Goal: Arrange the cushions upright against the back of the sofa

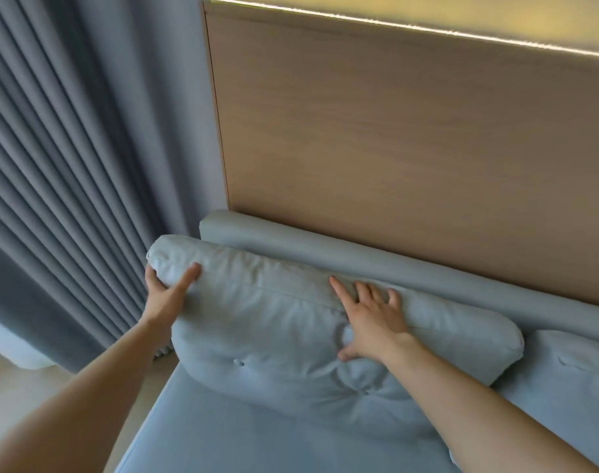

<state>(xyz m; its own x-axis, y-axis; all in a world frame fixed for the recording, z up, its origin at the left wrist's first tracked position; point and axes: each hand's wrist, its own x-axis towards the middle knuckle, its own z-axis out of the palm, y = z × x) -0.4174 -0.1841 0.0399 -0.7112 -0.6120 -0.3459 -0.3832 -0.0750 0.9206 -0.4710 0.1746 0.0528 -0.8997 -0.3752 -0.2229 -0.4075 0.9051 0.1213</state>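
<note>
Home living rm: grey sofa (359, 264), pleated curtains (52, 165), wood wall panel (393, 148) w/ light strip.

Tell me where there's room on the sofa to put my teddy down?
The bare seat in front of the big cushion is free. Along the sofa back it is crowded: the big cushion leans there with the left hand gripping its end and the right hand pressing its top, and a second cushion sits beside it.
</note>
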